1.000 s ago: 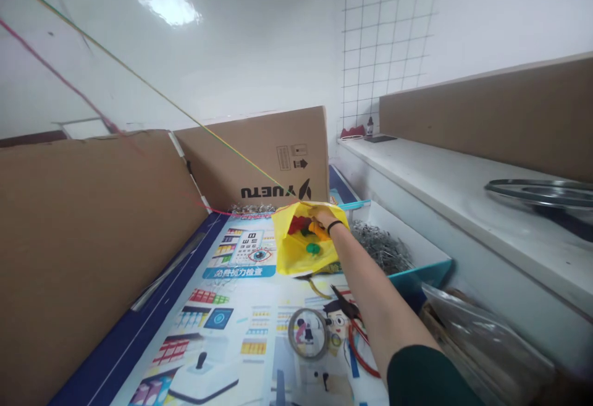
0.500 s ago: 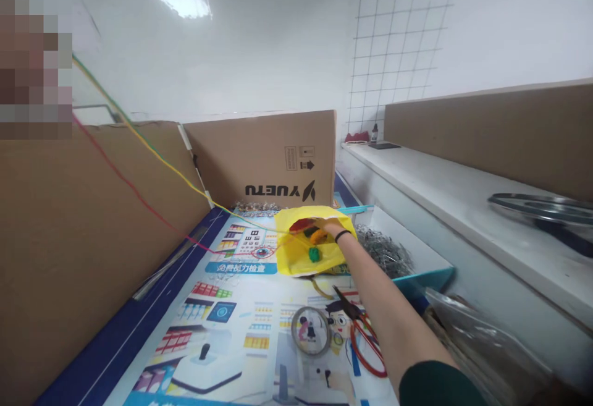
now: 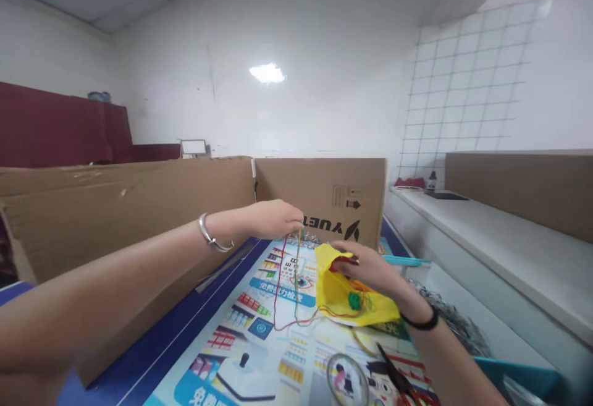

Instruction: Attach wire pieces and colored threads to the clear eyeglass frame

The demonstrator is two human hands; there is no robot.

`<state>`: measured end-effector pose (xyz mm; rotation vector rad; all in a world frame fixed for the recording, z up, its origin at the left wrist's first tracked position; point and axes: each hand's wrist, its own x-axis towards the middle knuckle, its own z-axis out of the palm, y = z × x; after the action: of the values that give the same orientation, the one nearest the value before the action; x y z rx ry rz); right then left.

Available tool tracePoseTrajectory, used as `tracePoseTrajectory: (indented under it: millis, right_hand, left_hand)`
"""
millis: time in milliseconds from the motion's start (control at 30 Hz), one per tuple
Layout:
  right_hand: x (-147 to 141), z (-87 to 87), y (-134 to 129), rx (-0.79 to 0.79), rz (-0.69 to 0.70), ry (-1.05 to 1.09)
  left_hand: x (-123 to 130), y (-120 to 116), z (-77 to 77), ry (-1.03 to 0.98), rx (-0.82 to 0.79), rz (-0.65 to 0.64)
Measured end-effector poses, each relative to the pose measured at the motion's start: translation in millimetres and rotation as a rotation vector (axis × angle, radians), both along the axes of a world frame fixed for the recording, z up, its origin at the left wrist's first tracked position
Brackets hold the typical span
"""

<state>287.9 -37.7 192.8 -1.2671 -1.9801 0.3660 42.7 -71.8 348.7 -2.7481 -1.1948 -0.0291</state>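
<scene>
My left hand (image 3: pixel 273 219), with a silver bracelet (image 3: pixel 208 233) on its wrist, is raised above the printed mat. Its closed fingertips pinch the ends of thin red and yellow-green threads (image 3: pixel 280 282). The threads hang down, touch the mat and run into a yellow bag (image 3: pixel 331 300). At the bag's upper rim is my right hand (image 3: pixel 373 267), with a black band on the wrist. Its fingers are closed on the bag's edge, though partly hidden. A small green ball of thread (image 3: pixel 354 300) and something red (image 3: pixel 340 263) show in the bag's mouth.
Scissors (image 3: pixel 393 370) and a tape ring (image 3: pixel 328 376) lie at the front of the mat. A box with metal pieces (image 3: pixel 456 319) stands right of the bag. Cardboard walls (image 3: pixel 315 190) enclose the left and back. A white ledge (image 3: pixel 500 220) runs along the right.
My left hand has come into clear view, lower, with the threads now hanging slack instead of stretched up to the left. My right hand has shifted to the bag's upper rim. The view has turned left.
</scene>
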Motion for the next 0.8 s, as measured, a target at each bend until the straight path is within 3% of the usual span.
tracePoseTrajectory:
  millis: [167,300,400,533,600,667,800]
  right_hand:
    - [-79,26.5,-31,-0.162,0.638,0.742]
    - [-96,29.1,-31,-0.505,0.794,0.777]
    - [-69,34.8,-14,-0.556,0.728,0.650]
    - [-14,50.0,15,-0.341,0.511,0.321]
    - [12,57.0,27,-0.184,0.295,0.026]
    - [34,61.0,35,-0.154,0.199,-0.079]
    - [63,56.6,47,-0.097,-0.045,-0.289]
  left_hand:
    - [26,-12,-2.6,0.040,0.034,-0.055]
    - [25,-9,1.5,0.103,0.128,-0.029]
    - [10,0,6.8,0.061,0.122,-0.052]
    - [-9,14,1.5,-0.056,-0.114,-0.156]
    - [-13,20,-10.7,-0.118,-0.236,-0.224]
    - [-13,28,-28.0,-0.143,-0.294,-0.256]
    - [-7,51,-66.2,-0.287,-0.241,-0.114]
